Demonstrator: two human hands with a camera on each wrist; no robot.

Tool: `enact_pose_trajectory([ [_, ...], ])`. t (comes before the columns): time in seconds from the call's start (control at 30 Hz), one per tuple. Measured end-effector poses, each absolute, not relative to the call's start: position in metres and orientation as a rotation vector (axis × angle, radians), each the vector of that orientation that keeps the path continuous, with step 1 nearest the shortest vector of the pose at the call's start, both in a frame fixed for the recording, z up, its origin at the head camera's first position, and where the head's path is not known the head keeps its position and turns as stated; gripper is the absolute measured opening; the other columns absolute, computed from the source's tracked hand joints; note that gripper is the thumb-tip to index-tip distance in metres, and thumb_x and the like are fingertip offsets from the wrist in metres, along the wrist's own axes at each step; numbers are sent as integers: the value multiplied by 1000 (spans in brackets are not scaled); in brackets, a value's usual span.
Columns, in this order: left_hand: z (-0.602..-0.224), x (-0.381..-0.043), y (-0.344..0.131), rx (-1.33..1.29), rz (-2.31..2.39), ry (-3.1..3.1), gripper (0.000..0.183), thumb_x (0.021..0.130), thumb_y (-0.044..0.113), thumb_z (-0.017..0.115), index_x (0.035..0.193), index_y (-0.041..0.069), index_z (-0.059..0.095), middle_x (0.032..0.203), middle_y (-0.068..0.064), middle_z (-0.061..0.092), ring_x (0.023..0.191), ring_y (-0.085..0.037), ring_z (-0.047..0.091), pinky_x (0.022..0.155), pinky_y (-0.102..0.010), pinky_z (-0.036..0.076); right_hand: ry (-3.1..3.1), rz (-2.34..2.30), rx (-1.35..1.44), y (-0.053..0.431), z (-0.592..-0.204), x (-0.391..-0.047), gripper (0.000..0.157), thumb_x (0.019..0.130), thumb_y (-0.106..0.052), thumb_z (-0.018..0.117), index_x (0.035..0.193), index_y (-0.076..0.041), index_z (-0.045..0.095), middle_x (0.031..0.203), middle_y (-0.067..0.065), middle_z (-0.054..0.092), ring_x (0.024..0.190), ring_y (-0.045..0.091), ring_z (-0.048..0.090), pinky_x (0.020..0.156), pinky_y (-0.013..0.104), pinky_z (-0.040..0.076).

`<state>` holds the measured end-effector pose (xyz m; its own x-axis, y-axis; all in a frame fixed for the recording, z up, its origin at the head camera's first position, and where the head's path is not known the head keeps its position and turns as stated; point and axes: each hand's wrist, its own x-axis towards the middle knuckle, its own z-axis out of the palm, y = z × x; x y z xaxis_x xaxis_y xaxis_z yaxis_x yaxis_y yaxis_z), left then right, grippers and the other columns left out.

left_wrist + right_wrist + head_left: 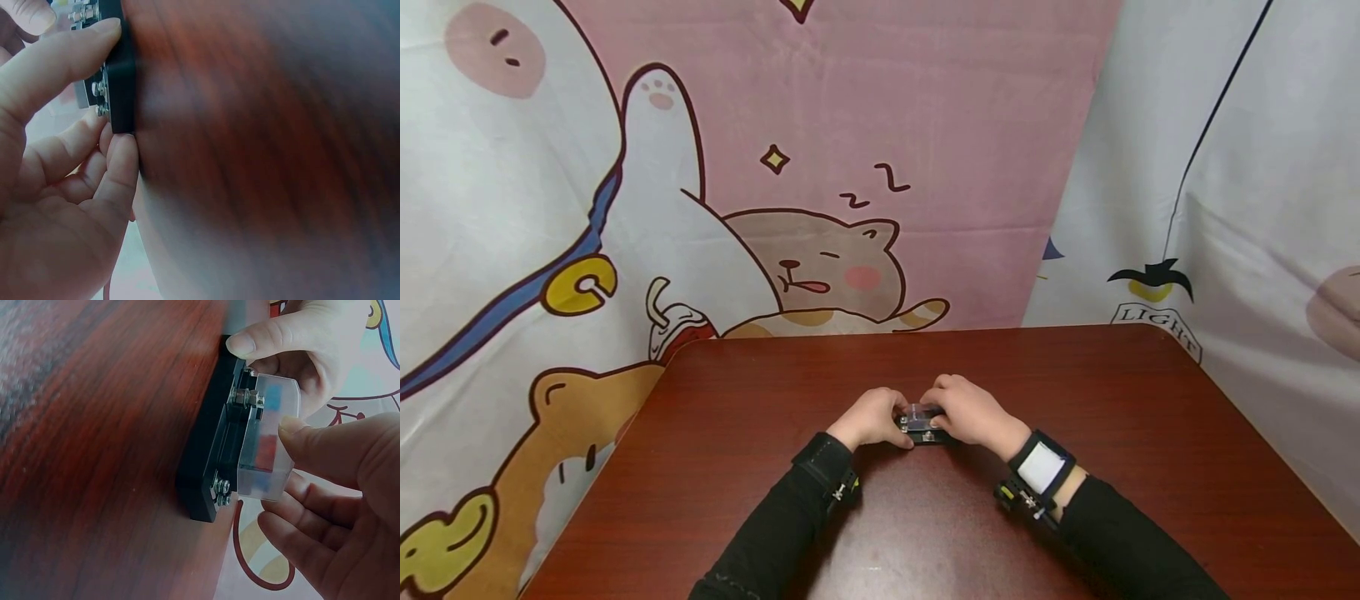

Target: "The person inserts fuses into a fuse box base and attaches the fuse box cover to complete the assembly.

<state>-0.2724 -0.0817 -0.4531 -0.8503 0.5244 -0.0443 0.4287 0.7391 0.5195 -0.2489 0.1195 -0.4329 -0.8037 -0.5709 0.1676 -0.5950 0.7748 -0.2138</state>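
A small black fuse holder base [203, 465] with metal bolts and nuts stands on the table, near the middle in the head view. Over its middle sits a clear plastic cover [270, 440], with some blue and red showing through. My left hand [874, 418] grips one end of the base, thumb on the near side and fingers round the far side. My right hand [976, 413] pinches the clear cover between thumb and fingers. In the left wrist view, the left thumb [75, 47] lies against the black base; the cover is mostly hidden there.
The reddish-brown wooden table [760, 392] extends around both hands. Behind it hangs a cartoon-printed cloth [985, 167]. Dark sleeves cover both forearms, and a strap with a white patch [1042, 467] sits on the right wrist.
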Motion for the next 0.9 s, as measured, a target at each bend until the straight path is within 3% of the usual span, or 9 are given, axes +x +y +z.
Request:
enact_pose_trajectory([
  [0.9, -455, -274, -81, 746, 755, 2745, 43, 65, 24, 92, 98, 9, 69, 86, 4, 62, 78, -12, 55, 75, -30, 46, -2859, 336, 957, 121, -434, -249, 26, 82, -20, 82, 106, -13, 74, 95, 5, 60, 89, 21, 56, 77, 39, 51],
])
